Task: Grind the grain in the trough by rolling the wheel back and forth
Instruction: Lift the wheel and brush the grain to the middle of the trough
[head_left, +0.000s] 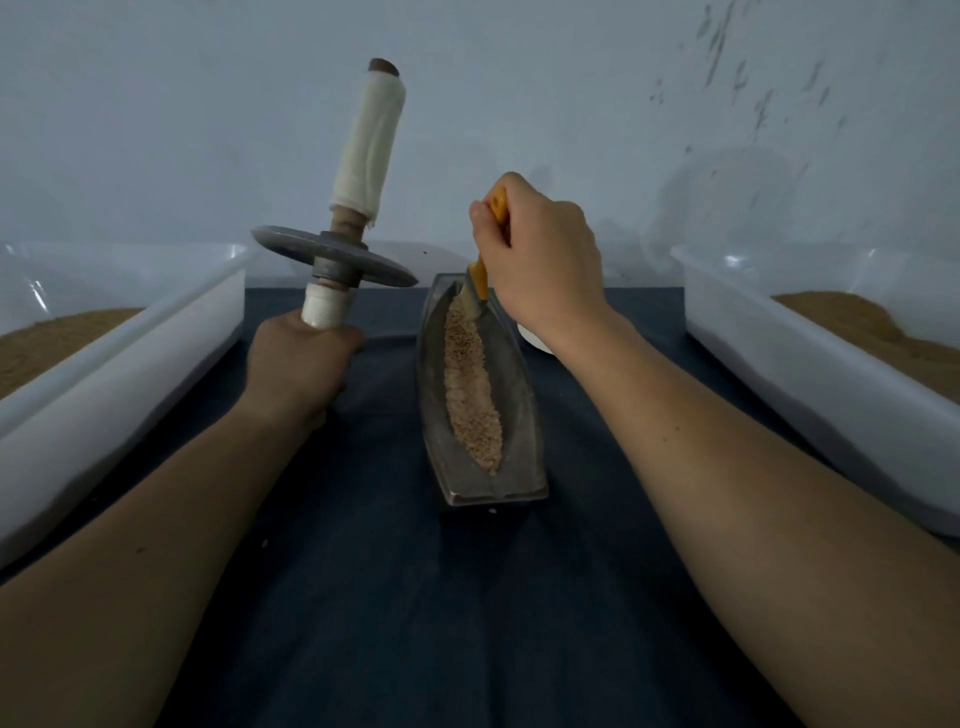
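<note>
Head view: the grain (470, 384) lies as a long pale strip in the groove of the boat-shaped metal trough (511, 415). The trough sits on the table under a dark blue cloth (415, 597), a little right of centre. Its long axis runs from near to far, leaning slightly left at the far end.

The wheel (291, 249), a flat metal disc on a wooden axle, is not in the trough. It is held in the air to the left of the trough's far end, with the axle close to upright and the disc nearly level. The left hand (301, 364) is closed round the lower cloth-wrapped handle; the upper wrapped handle (369, 150) is free. The right hand (540, 260) is closed round an orange-handled tool (480, 273), whose grey tip reaches down into the far end of the groove among the grain.

It looks as if the grain is being gathered or levelled, with rolling not yet begun. To roll, the axle would have to swing down and lie across the trough, left to right, with the disc's edge in the groove. The left hand holds the wheel; the right hand would first have to put down the tool to take the free handle.

A translucent left bin (130, 332) and right bin (779, 332), each holding brown meal, flank the cloth. A small white object (532, 340) shows just right of the trough, partly hidden by the right wrist.
</note>
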